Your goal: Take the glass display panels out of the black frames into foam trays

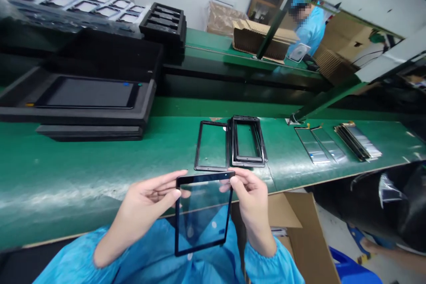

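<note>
My left hand (146, 206) and my right hand (253, 204) hold up a clear glass panel with a black border (203, 217), one at each upper corner. Fingers and thumbs pinch its edges, and the panel tilts over the bench's front edge. Beyond it, a thin black frame (210, 168) lies flat on the green bench mat (83, 177). Beside that frame is a stack of black frames (234, 142), nearest my right hand. Neither hand touches them.
A black tray holding a dark screen (86, 93) lies at left. Behind it are a tray of several panels (83, 6) and stacked black trays (163, 22). Film-covered strips (311, 144) lie at right. A cardboard box (293, 230) stands below the bench, and a co-worker (308, 26) stands beyond.
</note>
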{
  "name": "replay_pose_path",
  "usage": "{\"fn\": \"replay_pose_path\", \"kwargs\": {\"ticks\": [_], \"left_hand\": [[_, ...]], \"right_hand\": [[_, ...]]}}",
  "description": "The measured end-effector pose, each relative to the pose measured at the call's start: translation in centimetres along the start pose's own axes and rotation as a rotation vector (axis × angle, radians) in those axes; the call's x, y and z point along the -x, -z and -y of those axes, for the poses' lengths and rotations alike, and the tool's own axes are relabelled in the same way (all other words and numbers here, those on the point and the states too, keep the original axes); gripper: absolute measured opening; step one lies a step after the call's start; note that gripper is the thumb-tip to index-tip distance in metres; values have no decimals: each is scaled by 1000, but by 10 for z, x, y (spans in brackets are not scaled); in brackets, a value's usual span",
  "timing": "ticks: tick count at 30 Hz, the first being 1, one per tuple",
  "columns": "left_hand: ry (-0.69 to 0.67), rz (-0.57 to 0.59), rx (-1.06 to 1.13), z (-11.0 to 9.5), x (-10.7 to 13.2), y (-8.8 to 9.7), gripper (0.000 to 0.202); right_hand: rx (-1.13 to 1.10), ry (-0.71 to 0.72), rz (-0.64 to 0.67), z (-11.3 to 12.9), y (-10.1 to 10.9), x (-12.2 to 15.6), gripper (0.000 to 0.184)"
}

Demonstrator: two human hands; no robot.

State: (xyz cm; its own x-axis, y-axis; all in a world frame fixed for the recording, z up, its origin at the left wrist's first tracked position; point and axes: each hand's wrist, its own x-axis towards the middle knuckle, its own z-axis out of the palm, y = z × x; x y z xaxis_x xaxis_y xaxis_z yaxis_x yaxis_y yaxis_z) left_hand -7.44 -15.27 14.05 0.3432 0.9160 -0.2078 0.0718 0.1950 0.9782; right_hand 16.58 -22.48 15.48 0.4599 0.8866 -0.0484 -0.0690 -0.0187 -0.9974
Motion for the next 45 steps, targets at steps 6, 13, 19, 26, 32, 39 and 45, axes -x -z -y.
{"fn": "replay_pose_path", "kwargs": {"ticks": [6, 13, 19, 26, 32, 39, 45], "left_hand": [[-234, 24, -393, 0, -3, -5, 42], [-217, 384, -548, -20, -8, -19, 56], [74, 19, -46, -25, 0, -12, 44], [64, -136, 70, -20, 5, -21, 54], [63, -144, 54, -13, 6, -15, 55], [-227, -158, -323, 8, -8, 2, 53], [-750, 98, -901, -10, -26, -6, 38]], "right_hand": [[-4, -10, 31, 2, -7, 0, 21], [-21, -178, 259, -5, -2, -3, 35], [7, -252, 164, -16, 42, -7, 49], [-88, -188, -80, -22, 28, -1, 48], [-28, -45, -118, -20, 20, 3, 42], [-64, -37, -35, -18, 17, 4, 31], [30, 7, 23, -15, 6, 15, 31]]}}
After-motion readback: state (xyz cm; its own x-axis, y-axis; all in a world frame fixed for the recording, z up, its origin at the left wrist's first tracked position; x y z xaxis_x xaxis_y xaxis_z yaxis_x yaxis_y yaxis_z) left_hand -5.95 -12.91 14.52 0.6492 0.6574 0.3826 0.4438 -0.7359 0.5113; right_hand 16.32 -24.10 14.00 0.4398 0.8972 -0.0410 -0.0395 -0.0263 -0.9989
